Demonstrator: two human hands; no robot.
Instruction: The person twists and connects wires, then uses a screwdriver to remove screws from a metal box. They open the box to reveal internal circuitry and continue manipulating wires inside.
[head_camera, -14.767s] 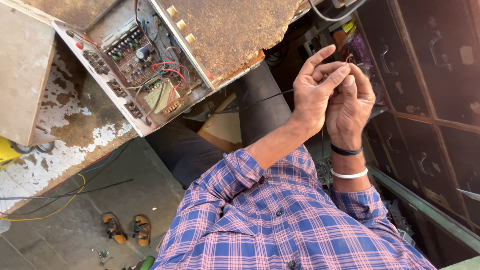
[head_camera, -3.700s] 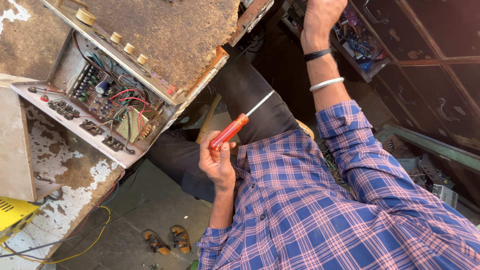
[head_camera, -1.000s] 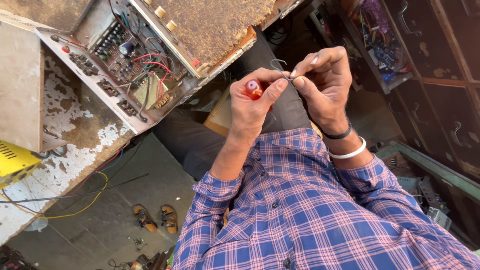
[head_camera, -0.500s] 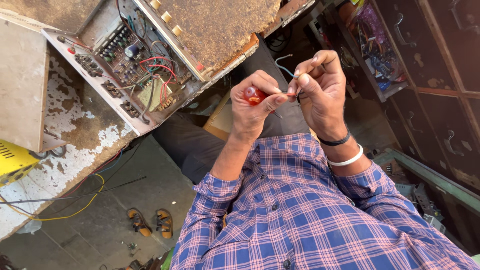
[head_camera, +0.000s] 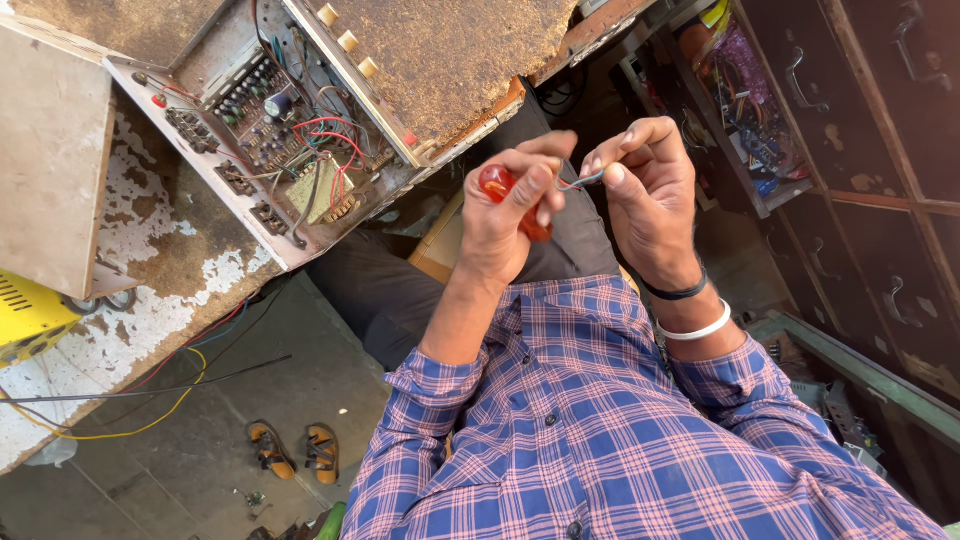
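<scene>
Fingers (head_camera: 535, 185) of the left hand (head_camera: 505, 215) curl closed around the red translucent plastic screwdriver handle (head_camera: 500, 185), while the right hand (head_camera: 650, 200) pinches a thin pale wire (head_camera: 580, 181) between thumb and forefinger, just beside that handle, in front of the chest. By descending size: rusty open metal chassis (head_camera: 450, 60) at upper left; grey concrete floor (head_camera: 140, 470); green circuit board with red wiring (head_camera: 290, 130) inside the chassis; yellow metal box (head_camera: 25, 315) at the left edge; pair of brown sandals (head_camera: 293, 450) on the floor.
</scene>
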